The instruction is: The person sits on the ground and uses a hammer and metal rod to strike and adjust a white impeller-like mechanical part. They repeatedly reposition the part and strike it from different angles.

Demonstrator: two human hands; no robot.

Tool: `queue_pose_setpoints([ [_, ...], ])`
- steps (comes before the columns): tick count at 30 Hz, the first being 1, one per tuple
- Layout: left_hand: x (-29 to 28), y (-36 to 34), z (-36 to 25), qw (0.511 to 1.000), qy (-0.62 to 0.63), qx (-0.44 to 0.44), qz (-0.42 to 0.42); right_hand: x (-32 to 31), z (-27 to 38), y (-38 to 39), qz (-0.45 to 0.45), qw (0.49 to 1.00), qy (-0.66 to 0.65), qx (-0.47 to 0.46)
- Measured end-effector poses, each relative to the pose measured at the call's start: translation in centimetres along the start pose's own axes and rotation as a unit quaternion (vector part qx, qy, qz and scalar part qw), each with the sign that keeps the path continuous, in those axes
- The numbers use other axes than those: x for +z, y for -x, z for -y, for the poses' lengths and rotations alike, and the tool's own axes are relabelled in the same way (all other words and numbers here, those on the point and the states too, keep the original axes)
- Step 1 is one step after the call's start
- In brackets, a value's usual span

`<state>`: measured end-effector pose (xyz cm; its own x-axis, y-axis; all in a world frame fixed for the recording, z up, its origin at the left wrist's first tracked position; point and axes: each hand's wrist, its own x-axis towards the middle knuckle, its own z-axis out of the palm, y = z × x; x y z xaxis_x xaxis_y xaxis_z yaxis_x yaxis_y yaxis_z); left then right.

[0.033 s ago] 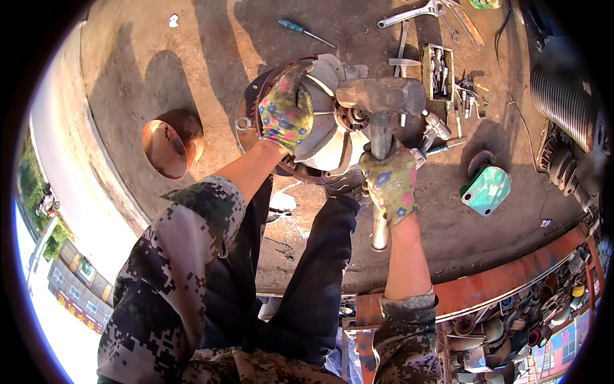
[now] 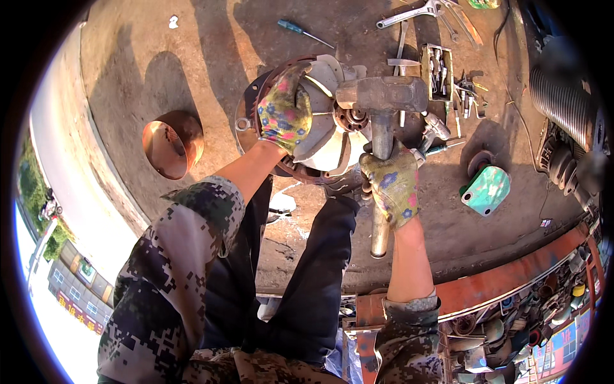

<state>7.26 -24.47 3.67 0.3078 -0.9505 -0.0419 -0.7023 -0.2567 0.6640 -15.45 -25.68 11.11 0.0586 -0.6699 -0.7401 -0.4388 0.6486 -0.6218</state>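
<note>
My left hand [image 2: 285,115], in a flowered glove, grips the left side of a round metal fan-like assembly [image 2: 332,149] with wide pale vanes, a bolted centre hub [image 2: 351,118] and a rusty outer ring. My right hand [image 2: 390,182], in a matching glove, is closed round the thick metal handle of a sledgehammer [image 2: 409,95]. The hammer's head is over the upper right of the assembly, just above the hub, partly covering it; whether it touches is unclear. The handle runs down toward me, past my wrist.
A screwdriver [image 2: 293,27], wrenches [image 2: 406,16], a tray of tools [image 2: 438,72] and loose tools lie around the assembly. A rusty cylinder [image 2: 187,144] sits left, a green plated part [image 2: 489,190] right. Ribbed metal machinery [image 2: 563,105] stands at the right edge. Cluttered parts [image 2: 486,339] fill the lower right.
The hammer's head and handle have shifted slightly, the head a little to the right. My right hand has moved a little right and down with it; my left hand looks unmoved.
</note>
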Motion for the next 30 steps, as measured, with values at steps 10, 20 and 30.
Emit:
queue_pose_setpoints([
  [10,-0.2,-0.3,-0.8,0.999,0.006,0.042,-0.021,-2.8,-2.7,-0.2,-0.107,0.985,-0.090,0.104],
  [20,0.1,-0.4,-0.3,0.999,-0.007,0.039,-0.024,-2.5,-3.6,-0.8,-0.067,0.996,0.049,0.019],
  [30,0.6,0.0,-0.9,1.000,-0.010,0.006,-0.006,-3.2,-3.2,-1.5,-0.031,0.993,0.022,0.109],
])
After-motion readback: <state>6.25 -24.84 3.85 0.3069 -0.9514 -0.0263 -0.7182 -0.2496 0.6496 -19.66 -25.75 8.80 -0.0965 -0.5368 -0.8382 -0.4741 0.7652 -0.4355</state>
